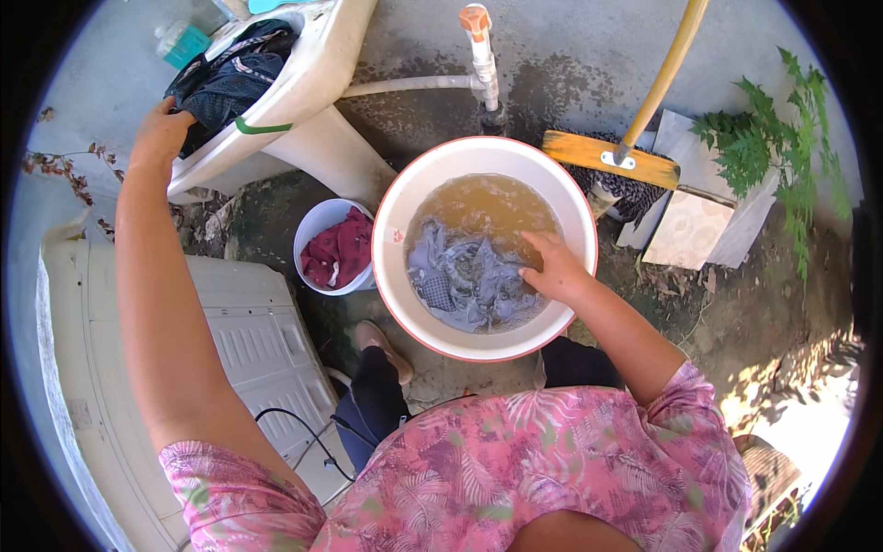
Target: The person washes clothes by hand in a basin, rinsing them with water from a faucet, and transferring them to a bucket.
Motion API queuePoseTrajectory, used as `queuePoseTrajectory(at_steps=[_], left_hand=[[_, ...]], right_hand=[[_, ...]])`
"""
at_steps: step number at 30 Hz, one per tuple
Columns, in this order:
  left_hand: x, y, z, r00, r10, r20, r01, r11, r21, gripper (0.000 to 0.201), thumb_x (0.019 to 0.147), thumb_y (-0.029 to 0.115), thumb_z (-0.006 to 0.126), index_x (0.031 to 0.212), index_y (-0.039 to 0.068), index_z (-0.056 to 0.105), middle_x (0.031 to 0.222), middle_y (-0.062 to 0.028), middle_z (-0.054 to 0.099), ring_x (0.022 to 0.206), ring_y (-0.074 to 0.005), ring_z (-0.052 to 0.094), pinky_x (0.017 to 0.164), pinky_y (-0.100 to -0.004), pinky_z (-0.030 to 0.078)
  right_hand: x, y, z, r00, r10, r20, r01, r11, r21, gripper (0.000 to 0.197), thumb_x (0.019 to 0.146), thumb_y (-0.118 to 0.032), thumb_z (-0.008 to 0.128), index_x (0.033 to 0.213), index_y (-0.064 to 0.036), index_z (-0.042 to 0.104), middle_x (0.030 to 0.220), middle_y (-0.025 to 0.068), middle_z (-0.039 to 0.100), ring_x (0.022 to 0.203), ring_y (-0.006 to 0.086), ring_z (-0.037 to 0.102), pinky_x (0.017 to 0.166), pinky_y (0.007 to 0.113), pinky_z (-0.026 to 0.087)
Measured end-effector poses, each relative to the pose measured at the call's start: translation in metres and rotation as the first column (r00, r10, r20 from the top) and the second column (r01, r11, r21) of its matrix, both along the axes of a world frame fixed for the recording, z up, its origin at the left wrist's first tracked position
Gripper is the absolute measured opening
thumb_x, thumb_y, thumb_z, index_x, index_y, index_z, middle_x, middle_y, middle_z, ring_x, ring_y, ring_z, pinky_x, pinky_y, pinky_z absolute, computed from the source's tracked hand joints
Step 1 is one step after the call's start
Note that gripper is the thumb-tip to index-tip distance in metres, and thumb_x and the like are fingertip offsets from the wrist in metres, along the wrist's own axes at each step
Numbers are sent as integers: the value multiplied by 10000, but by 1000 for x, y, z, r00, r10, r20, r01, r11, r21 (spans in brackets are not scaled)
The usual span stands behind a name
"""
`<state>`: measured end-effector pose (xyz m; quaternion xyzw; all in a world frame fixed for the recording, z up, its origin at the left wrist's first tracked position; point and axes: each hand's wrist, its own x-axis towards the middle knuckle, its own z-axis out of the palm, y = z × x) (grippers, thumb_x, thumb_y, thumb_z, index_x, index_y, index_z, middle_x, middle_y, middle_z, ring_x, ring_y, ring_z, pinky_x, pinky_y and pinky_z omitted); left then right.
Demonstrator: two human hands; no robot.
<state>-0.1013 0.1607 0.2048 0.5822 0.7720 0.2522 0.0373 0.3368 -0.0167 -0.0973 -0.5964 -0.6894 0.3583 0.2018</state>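
My left hand (163,136) is up at the white sink (324,57), its thumb and fingers closed on the edge of a dark garment (241,87) bunched in the bowl. Some of those fingertips are hidden by the cloth. Over the right side of a large white basin (394,198) with a red rim, my right hand (557,269) is open, thumb and fingers apart, at the water's surface. Cloudy brown water (492,207) partly fills the basin. Grey-blue wet clothes (474,281) lie in it, close to my right fingertips but not held.
A small bucket (302,248) with maroon cloth (338,247) stands left of the basin. Behind it rises a pipe with an orange-handled tap (475,20). A wooden-headed broom (589,155) leans by loose tiles (688,230). A white machine (248,340) and black cord (317,440) are at left.
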Motion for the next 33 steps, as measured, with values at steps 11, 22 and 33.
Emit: queuePoseTrajectory(at_steps=[11, 22, 33], left_hand=[[177, -125, -123, 651, -705, -281, 737, 498, 457, 371, 684, -57, 576, 1045, 25, 555, 1021, -156, 557, 953, -311, 535, 834, -360, 432], [234, -146, -344, 636, 516, 575, 138, 657, -741, 714, 797, 458, 567, 1342, 76, 307, 1341, -140, 371, 1198, -292, 401, 939, -443, 364], [225, -134, -338, -542, 501, 674, 518, 831, -202, 499, 892, 443, 400, 1152, 25, 478, 1052, -152, 566, 946, -279, 569, 806, -416, 481]], right_hand=[[-37, 30, -37, 878, 177, 444, -66, 965, -253, 406, 756, -206, 576, 1153, -137, 524, 1190, 131, 465, 1159, 352, 407, 958, 479, 318], [-53, 34, -25, 932, -192, 306, 299, 886, -354, 726, 701, -280, 660, 1319, -77, 338, 1352, 246, 273, 1198, 350, 383, 985, 355, 337], [-92, 13, 10, 942, 60, -330, 2, 983, 186, 405, 771, -433, 594, 899, -50, 618, 882, 171, 617, 792, 340, 595, 703, 387, 475]])
